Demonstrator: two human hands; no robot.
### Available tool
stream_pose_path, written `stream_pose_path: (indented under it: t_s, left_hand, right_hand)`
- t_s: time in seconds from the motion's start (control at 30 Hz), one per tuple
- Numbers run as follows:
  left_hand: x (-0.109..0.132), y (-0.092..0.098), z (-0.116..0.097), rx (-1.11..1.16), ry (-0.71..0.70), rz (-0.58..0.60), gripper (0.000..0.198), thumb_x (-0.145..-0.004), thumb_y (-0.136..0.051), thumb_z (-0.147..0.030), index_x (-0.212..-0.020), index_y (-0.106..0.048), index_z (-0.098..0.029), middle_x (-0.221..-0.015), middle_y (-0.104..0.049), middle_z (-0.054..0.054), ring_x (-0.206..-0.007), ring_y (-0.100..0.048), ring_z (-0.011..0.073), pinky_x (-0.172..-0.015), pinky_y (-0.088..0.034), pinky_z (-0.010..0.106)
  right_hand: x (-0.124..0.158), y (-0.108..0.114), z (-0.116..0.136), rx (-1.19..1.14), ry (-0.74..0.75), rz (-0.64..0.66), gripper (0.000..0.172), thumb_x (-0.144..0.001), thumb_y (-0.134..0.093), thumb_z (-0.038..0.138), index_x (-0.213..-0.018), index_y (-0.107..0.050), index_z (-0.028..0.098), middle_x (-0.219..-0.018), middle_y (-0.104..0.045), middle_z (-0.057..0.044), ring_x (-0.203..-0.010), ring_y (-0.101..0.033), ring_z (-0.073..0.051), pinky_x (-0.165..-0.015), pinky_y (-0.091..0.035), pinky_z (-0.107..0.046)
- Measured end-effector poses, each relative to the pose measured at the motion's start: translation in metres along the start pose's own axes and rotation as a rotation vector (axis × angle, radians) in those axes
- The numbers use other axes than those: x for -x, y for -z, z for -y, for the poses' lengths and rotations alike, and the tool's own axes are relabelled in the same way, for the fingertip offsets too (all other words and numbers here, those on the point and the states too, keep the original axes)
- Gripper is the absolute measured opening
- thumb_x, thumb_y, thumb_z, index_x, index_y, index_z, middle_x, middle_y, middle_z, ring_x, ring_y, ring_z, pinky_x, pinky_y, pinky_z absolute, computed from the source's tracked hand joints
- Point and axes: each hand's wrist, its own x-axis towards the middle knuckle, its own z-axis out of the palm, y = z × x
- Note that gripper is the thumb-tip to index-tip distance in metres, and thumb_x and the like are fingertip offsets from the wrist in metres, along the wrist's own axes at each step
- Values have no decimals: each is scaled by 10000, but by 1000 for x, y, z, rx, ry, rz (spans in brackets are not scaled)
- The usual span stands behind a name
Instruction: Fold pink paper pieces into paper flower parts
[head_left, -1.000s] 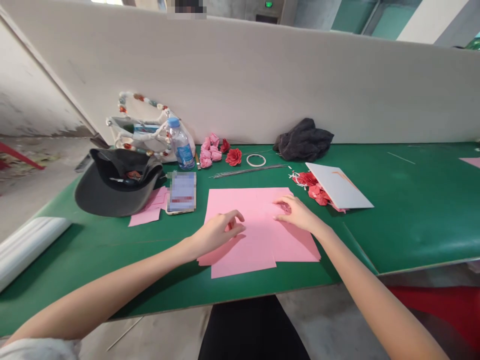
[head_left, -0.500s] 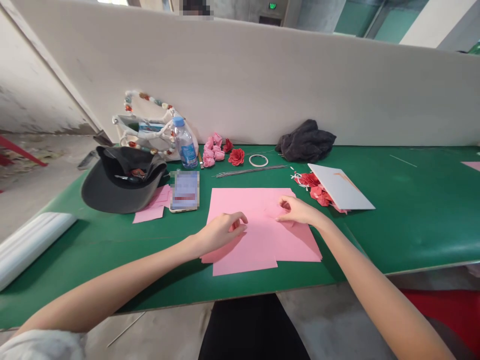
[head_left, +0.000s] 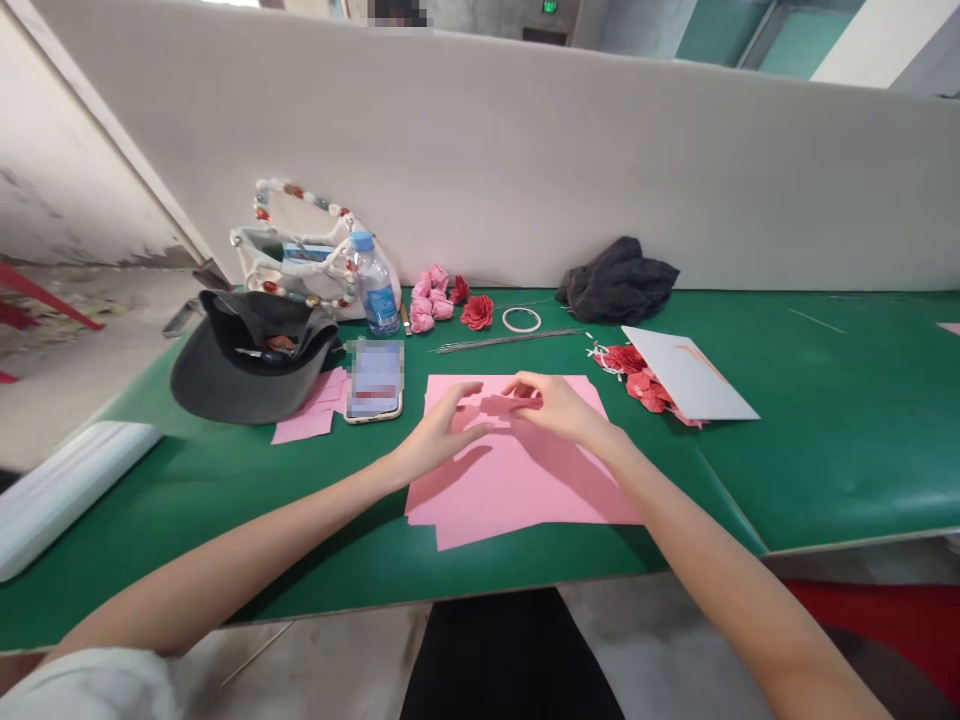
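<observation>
Pinching pink paper over the stack

Right hand point(head_left: 559, 407) pinches a small paper piece point(head_left: 501, 405), lifted just above the pink sheets point(head_left: 517, 480) on the green table point(head_left: 825, 450), near the phone point(head_left: 375, 380). Left hand point(head_left: 439, 432) touches its other end; can't tell its grip.

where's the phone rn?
Head view, left of centre: the phone lies flat on the green table, between the black cap and the pink paper, just in front of the water bottle.
</observation>
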Motion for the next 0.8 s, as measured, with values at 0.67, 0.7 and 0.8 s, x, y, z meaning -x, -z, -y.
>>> stream_pose_path:
  t_s: [0.67, 0.7, 0.8]
  left_hand:
    - [-11, 3, 17, -40, 57, 59, 233, -804, -655, -358, -929, -662, -162, -915, -640, 59, -768, -612, 169, -734, -516, 316]
    - [-11, 2, 16, -29, 54, 56, 249, -812, -648, -371, -946, -661, -162, -928, -643, 63, -781, -619, 173, -745, -521, 321]
    - [-10, 3, 14, -30, 44, 47, 269, -828, -629, -389, -958, -662, -156, -944, -646, 73, -784, -627, 176, -750, -530, 328]
  right_hand:
    - [4, -14, -20, 91, -36, 11, 68, -746, -669, 217, -779, -648, 161, -766, -609, -7, -667, -525, -132, -610, -377, -248]
    - [4, -16, -18, 74, -28, 10, 47, -758, -647, 202, -782, -654, 162, -783, -612, -12, -678, -530, -132, -617, -381, -248]
    - [1, -18, -14, 75, -33, -11, 35, -756, -635, 176, -775, -659, 160, -833, -600, -24, -682, -526, -123, -620, -391, -245]
